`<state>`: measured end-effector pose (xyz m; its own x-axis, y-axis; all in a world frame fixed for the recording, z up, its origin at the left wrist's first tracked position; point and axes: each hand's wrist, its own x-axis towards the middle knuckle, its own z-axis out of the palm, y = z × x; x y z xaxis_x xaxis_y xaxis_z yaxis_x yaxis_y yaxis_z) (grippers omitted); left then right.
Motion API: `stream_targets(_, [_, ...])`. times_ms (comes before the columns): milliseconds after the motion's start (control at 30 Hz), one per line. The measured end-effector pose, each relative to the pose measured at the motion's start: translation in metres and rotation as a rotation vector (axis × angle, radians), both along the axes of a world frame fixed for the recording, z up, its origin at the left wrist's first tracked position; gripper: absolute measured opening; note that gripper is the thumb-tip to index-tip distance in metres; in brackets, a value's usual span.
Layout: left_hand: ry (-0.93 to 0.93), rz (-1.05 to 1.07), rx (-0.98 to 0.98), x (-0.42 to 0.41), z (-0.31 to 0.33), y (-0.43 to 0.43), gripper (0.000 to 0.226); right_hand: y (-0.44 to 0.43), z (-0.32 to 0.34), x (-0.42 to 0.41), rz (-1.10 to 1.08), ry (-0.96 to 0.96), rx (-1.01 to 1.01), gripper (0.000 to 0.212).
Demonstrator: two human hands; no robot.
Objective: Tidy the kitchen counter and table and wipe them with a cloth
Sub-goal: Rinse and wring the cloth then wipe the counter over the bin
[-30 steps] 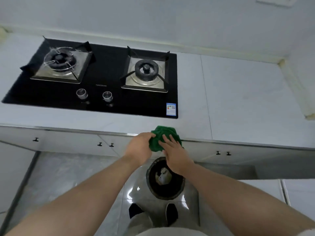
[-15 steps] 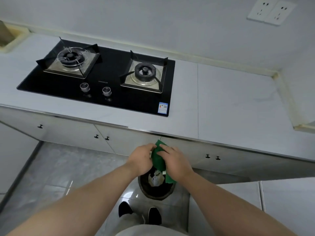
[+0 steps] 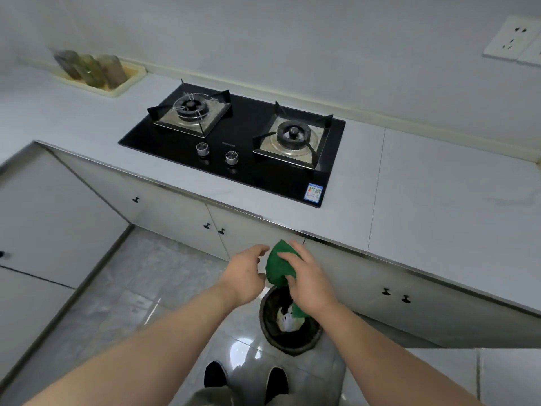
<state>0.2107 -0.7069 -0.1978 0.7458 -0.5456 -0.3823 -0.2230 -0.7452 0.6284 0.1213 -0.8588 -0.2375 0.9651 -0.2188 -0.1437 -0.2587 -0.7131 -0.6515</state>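
Note:
A crumpled green cloth (image 3: 279, 263) hangs in the air in front of the cabinet doors, below the white counter (image 3: 439, 186) edge. My right hand (image 3: 307, 281) grips it from the right, with fingers curled over its top and a corner dangling under the palm. My left hand (image 3: 247, 273) sits just left of the cloth with its fingers loosely curled and a small gap to the fabric. Both hands hover above a dark round bin (image 3: 289, 326) on the floor, which holds white rubbish.
A black two-burner gas hob (image 3: 234, 142) is set into the counter. A cream tray with several blurred bottles (image 3: 96, 73) stands at the back left. A wall socket (image 3: 509, 39) is at the upper right. My shoes (image 3: 215, 373) stand on glossy grey tiles by the bin.
The view swung left, bringing the tray with bottles into sight. My hands dropped from counter-edge height to in front of the cabinets. My left hand has loosened off the cloth, which my right still grips.

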Motion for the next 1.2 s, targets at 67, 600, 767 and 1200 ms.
stream_targets(67, [0.032, 0.089, -0.026, 0.013, 0.011, 0.014, 0.08, 0.01, 0.021, 0.014, 0.009, -0.027, 0.106, 0.071])
stream_targets(600, [-0.053, 0.47, -0.464, 0.092, 0.132, 0.251, 0.01, 0.185, 0.136, 0.16, 0.391, 0.021, -0.057, 0.042])
stream_targets(767, [-0.253, 0.549, -0.413, 0.114, 0.157, 0.363, 0.012, 0.274, 0.17, 0.213, 0.463, 0.043, -0.087, 0.032])
stream_targets(1200, [-0.283, 1.091, -0.65, 0.146, 0.168, 0.646, 0.033, 0.544, 0.209, 0.344, 0.66, 0.127, 0.524, 0.029])
